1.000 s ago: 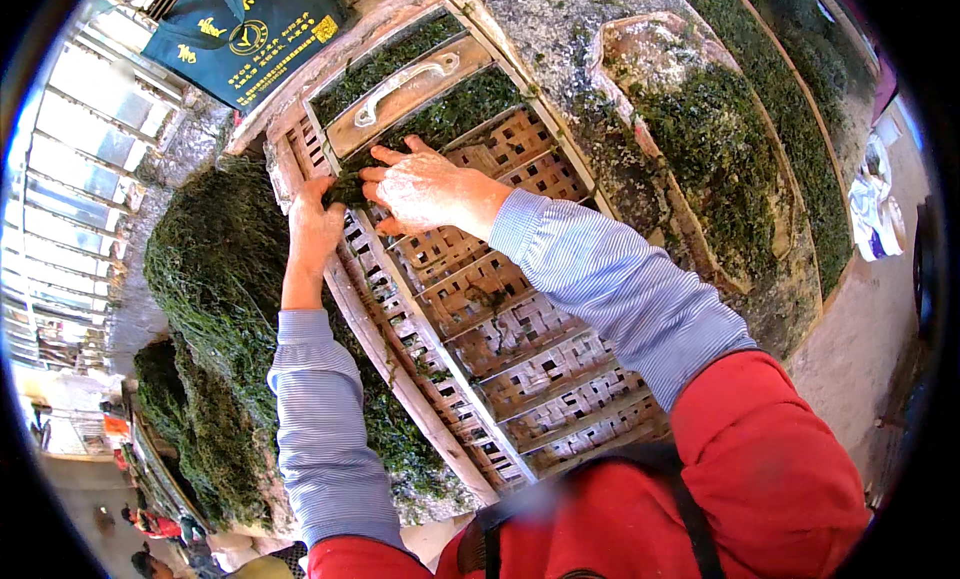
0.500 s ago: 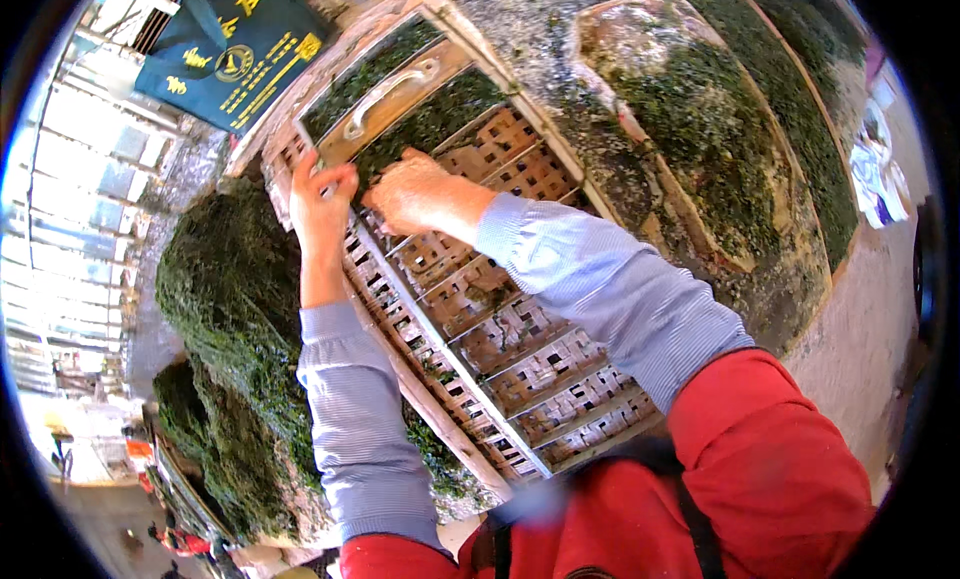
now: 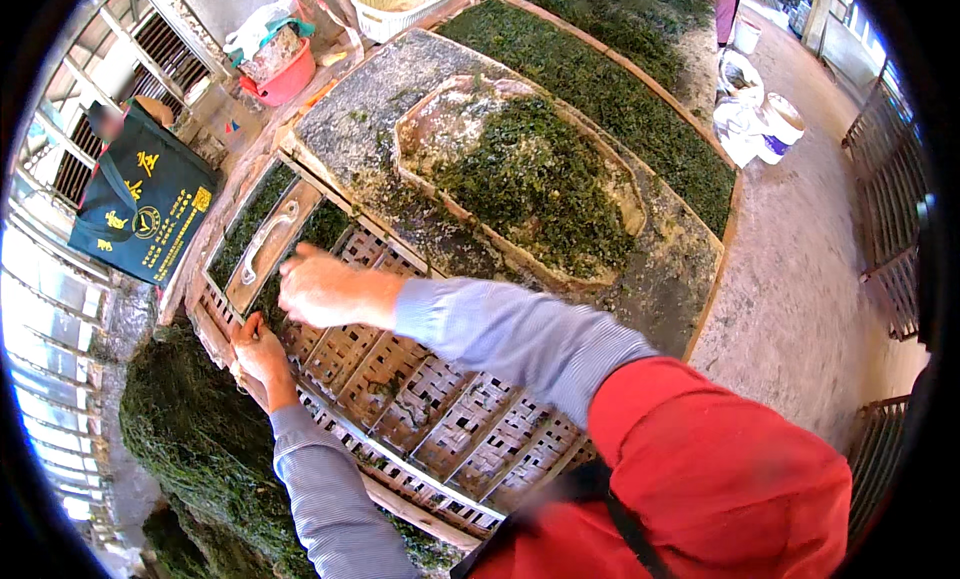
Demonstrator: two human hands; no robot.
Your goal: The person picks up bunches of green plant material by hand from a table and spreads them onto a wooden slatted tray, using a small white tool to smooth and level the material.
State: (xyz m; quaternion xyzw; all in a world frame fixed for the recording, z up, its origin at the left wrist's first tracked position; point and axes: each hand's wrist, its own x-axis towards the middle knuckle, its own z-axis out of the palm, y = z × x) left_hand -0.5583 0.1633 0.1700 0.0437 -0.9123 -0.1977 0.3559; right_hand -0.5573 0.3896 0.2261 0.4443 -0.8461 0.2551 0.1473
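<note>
A long slatted frame with woven lattice panels lies in front of me, dark green plant matter filling its far-left end. Across that end sits a wooden board with a pale, curved handle. My right hand is over the frame just nearer than the board, its fingers curled in on the green matter; what they grip is hidden. At the frame's left rail, my left hand has its fingers bent and pressed together. Whether anything is pinched there is too small to tell.
A dark green heap lies left of the frame. Beyond it stands a dark green printed bag. A shallow hollow on the worktop holds more green matter. Farther off are a red basin, a white basket and a white bucket.
The view has swung right, bringing in the basin and basket. My left hand has dropped nearer the frame's left rail and its fingers have bent in. My right hand remains near the board.
</note>
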